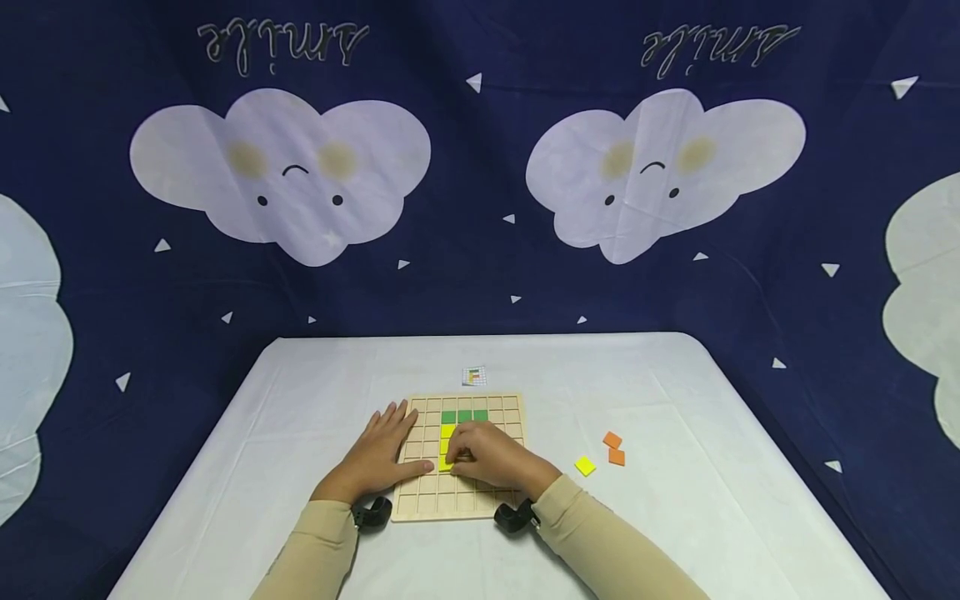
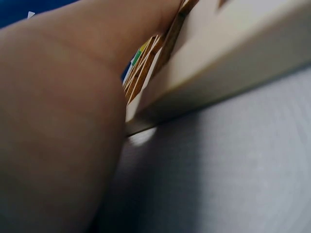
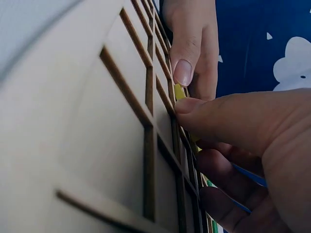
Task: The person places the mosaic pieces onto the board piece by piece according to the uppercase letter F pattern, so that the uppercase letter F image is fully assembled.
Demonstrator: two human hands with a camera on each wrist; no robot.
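From your head you see the whole wooden grid board (image 1: 459,492) on the white surface (image 1: 675,533). Your right wrist view shows up close what that one hides: your right hand (image 3: 243,145) pinches a yellow tile (image 3: 179,91) at a slot. Your left hand (image 1: 378,454) lies flat with straight fingers on the board's left edge, thumb tip beside that tile. Green tiles (image 1: 464,415) sit just past your right hand. The curtain's upside-down word reads "smile" (image 1: 283,46).
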